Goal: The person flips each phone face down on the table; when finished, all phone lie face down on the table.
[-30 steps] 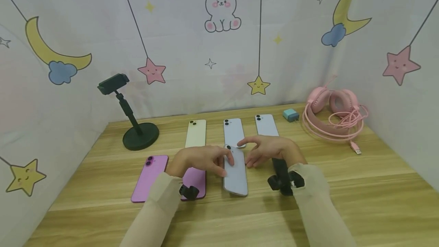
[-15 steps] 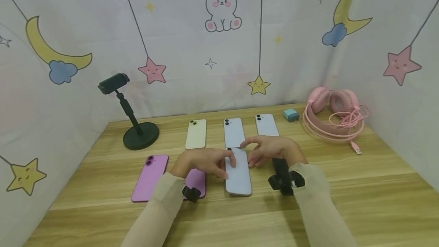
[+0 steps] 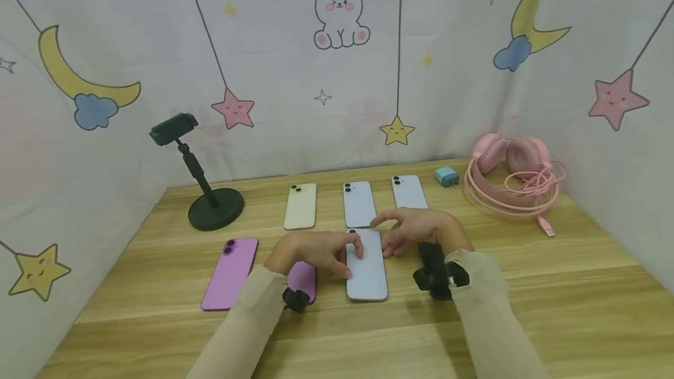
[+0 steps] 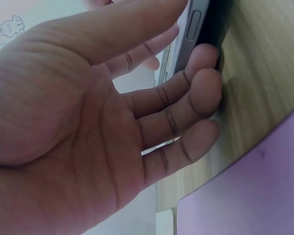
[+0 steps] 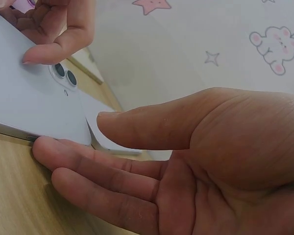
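Note:
A pale lavender-white smartphone lies back up on the table, just in front of another pale smartphone. My left hand rests its index fingertip on the phone's back near the cameras, with the thumb at its left edge. In the left wrist view, the fingertips of the other fingers are bunched at the phone's side, beside a side button. My right hand has loosely bent fingers at the phone's right edge. Its thumb is held apart from the phone in the right wrist view.
A pink-purple phone lies at the left; another is partly under my left hand. A cream phone and a white one lie at the back, with a phone stand, blue charger and pink headphones.
The pale phone has shifted slightly right and toward the front, straightened and settled flatter on the table. Both hands have moved a little to the right with it.

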`<state>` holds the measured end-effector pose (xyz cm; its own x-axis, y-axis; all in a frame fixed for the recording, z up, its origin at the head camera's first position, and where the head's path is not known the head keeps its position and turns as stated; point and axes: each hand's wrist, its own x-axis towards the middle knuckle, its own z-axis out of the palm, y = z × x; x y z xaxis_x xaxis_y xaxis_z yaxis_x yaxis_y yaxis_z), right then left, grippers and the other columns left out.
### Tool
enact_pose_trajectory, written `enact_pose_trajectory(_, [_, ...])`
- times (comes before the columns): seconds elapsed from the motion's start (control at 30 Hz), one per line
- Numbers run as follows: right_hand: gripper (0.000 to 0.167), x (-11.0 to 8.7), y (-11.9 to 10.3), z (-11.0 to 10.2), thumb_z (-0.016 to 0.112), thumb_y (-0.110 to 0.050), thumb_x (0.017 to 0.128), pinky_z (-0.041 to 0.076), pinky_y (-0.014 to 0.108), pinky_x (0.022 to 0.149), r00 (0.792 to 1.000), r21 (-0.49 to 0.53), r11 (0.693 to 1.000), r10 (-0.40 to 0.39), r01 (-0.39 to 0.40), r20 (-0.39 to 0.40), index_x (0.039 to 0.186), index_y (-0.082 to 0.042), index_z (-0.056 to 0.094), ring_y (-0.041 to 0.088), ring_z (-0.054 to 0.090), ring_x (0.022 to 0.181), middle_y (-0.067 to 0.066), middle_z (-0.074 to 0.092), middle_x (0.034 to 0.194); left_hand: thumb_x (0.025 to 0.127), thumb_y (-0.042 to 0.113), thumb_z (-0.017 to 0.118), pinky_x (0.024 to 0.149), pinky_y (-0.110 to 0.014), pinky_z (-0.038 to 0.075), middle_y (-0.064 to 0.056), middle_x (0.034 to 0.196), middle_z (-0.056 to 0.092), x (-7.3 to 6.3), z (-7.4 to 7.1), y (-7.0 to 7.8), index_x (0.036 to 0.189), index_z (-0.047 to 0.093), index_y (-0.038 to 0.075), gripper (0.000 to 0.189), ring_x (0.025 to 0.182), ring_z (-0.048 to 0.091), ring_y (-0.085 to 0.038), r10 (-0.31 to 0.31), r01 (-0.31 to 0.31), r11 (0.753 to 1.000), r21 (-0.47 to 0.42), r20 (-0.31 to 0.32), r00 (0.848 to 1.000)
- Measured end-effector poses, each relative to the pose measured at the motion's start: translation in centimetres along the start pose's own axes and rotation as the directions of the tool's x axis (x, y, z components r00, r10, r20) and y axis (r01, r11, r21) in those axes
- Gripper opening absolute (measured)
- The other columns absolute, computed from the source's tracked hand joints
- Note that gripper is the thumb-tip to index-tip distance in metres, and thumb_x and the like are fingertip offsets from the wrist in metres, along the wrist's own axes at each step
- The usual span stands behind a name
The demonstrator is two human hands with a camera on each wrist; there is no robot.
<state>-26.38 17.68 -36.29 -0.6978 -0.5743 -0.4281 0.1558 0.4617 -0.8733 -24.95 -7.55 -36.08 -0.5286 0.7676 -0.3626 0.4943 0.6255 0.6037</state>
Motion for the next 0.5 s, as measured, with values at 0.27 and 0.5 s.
enact_pose_trajectory(0.27, [0.051,0.00,-0.01,0.02,0.054,0.004,0.098,0.056,0.038,0.086,1.000,0.003,1.000,-0.002,0.002,0.002,0.146,-0.002,0.042,0.024,0.071,0.091,0.017,0.069,0.099,0.091,0.014,0.075,0.067,-0.023,0.043,0.002,0.079,0.058,0.06,0.14,0.07,0.115,0.054,0.016,0.032,0.071,0.053,-0.007,-0.004,0.004,1.000,0.010,-0.002,1.000])
enact_pose_trajectory(0.5, [0.050,0.03,0.10,-0.04,0.052,0.004,0.099,0.056,0.037,0.085,1.000,0.009,1.000,0.000,0.000,0.001,0.147,-0.001,0.040,0.024,0.071,0.091,0.018,0.069,0.099,0.092,0.016,0.074,0.065,-0.023,0.041,0.002,0.077,0.057,0.11,0.25,0.13,0.114,0.054,0.017,0.030,0.070,0.052,-0.008,-0.022,0.022,1.000,0.005,-0.006,1.000])
